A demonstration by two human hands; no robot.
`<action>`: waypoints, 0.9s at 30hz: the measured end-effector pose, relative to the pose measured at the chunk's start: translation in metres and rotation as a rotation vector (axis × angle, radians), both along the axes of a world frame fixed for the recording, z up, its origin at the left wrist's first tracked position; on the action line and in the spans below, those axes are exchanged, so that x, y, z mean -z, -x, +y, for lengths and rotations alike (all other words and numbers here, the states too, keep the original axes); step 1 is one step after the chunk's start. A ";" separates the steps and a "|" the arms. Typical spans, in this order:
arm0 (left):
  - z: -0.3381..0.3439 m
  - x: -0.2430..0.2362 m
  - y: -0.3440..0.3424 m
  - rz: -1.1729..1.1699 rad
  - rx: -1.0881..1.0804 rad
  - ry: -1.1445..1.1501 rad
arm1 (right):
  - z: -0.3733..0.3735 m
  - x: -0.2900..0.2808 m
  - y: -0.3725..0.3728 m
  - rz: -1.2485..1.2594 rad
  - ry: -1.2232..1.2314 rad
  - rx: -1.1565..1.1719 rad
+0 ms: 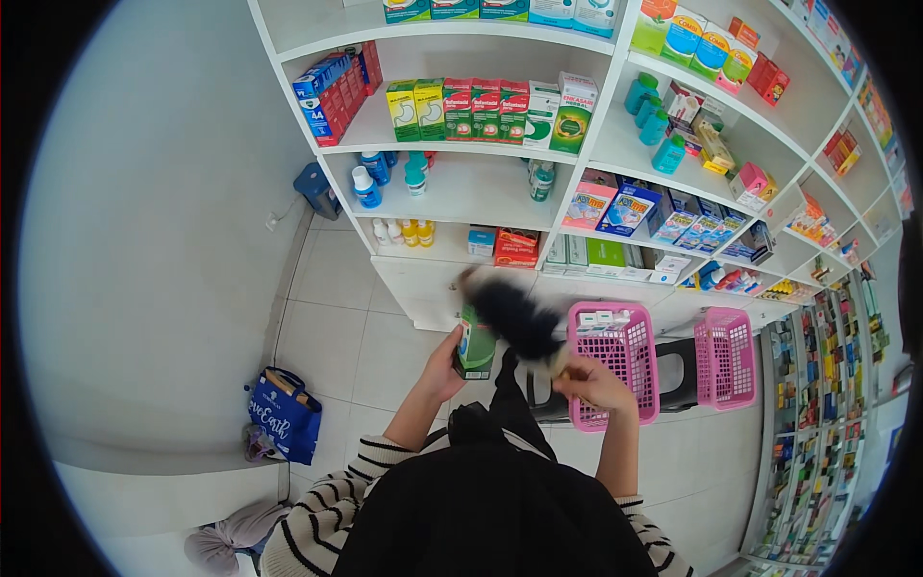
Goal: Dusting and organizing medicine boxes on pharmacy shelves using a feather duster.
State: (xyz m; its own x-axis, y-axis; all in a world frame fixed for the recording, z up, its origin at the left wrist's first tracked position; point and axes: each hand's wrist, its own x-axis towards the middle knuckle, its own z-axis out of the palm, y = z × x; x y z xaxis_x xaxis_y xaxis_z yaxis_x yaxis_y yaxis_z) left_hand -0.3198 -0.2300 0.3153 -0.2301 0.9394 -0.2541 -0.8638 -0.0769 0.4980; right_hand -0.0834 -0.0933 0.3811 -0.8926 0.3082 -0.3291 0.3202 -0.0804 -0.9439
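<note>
My left hand [444, 363] is closed on a green box [476, 341], held upright below the lowest shelf [413, 250]. My right hand [586, 383] grips the light handle of a dark fluffy duster [511, 313], which is blurred and reaches up and left across the top of the green box. Whether the duster touches the box, I cannot tell. Just behind my right hand is a pink basket [650, 365] with a few small white packs near its far end.
White shelves [452, 43] of boxes and bottles stand ahead and right. A second pink basket [725, 361] rests on black seats [675, 370]. Tiled floor [375, 361], a blue bag [288, 423] and a pale wall are left. A grey cloth bundle [226, 539] lies lower left. A display rack [808, 423] stands right.
</note>
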 end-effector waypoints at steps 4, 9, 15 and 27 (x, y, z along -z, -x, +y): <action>-0.001 -0.010 0.003 0.013 0.115 -0.009 | -0.005 -0.007 -0.001 -0.012 -0.070 -0.166; 0.002 -0.013 -0.005 -0.079 0.048 -0.006 | 0.003 0.021 -0.008 -0.054 -0.012 -0.182; 0.001 -0.004 -0.009 -0.124 0.078 -0.115 | -0.015 -0.005 -0.003 0.036 0.178 0.226; 0.025 -0.021 -0.027 -0.167 0.115 -0.062 | -0.005 0.025 -0.036 0.031 0.124 0.025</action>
